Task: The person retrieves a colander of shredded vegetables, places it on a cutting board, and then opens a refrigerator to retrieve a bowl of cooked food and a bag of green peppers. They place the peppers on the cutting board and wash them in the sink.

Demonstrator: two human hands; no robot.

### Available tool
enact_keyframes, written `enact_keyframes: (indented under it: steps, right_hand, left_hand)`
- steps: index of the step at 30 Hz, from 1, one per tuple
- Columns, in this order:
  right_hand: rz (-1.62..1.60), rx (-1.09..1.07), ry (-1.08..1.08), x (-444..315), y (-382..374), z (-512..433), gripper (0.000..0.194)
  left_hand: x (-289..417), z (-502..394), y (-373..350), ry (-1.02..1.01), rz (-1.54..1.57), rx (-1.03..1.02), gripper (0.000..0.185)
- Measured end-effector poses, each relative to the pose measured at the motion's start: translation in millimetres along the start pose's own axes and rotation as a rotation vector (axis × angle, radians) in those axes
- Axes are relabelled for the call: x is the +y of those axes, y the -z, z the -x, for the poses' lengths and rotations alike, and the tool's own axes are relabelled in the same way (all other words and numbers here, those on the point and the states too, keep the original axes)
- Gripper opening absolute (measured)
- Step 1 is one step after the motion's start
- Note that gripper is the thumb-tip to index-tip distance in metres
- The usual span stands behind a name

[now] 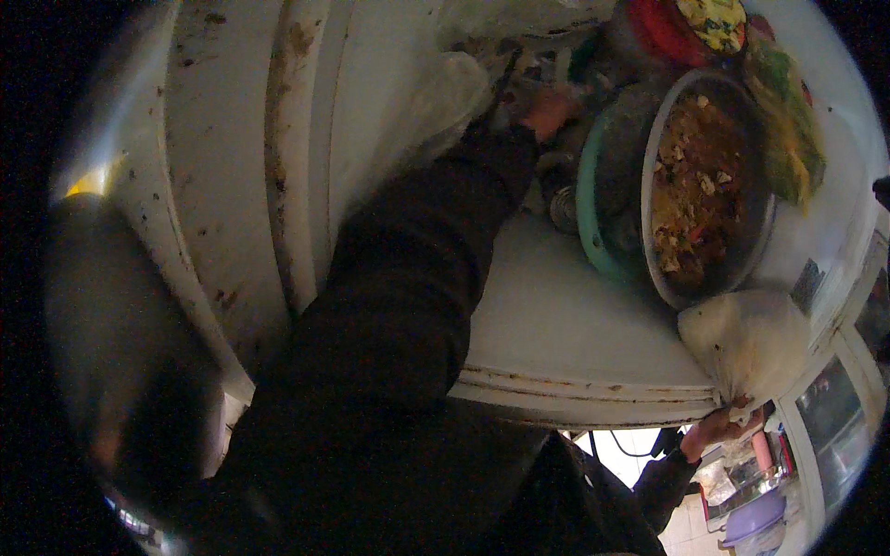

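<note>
My left hand (553, 115) reaches far into a white, rust-stained cabinet or refrigerator compartment, among dim, cluttered items at the back. Its fingers blur into the shadow, so whether it grips anything cannot be told. Low on the right, my right hand (713, 432) pinches the twisted neck of a pale, filled plastic bag (747, 333) at the compartment's front edge. Just behind the bag is a large round metal bowl (699, 201) of reddish-brown food with pale chunks. A green-rimmed vessel (591, 198) sits beside that bowl, nearer my left forearm.
A red container (664, 35) with a yellow patterned top stands at the back right. Green leafy stuff in a clear bag (786, 125) lies beside the bowl. A crumpled clear plastic bag (448, 94) is left of my hand. Outside, a purple basin (754, 518) shows below.
</note>
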State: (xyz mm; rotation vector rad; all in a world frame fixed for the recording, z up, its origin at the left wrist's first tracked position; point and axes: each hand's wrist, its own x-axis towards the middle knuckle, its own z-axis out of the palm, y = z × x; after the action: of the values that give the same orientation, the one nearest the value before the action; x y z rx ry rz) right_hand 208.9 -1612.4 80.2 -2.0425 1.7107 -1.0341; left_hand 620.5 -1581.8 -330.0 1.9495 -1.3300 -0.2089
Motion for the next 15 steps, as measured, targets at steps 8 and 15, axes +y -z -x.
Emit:
enact_keyframes:
  steps: [8, 15]
  right_hand:
    - [-0.273, -0.114, -0.215, 15.1, 10.0, 0.7, 0.035]
    - [-0.042, -0.064, 0.002, 5.6, 1.3, 1.1, 0.027]
  left_hand:
    - [6.5, -45.8, 108.6, 0.552, 0.714, 0.006, 0.024]
    - [1.4, -34.3, 183.2, 1.098, 1.349, 0.272, 0.039]
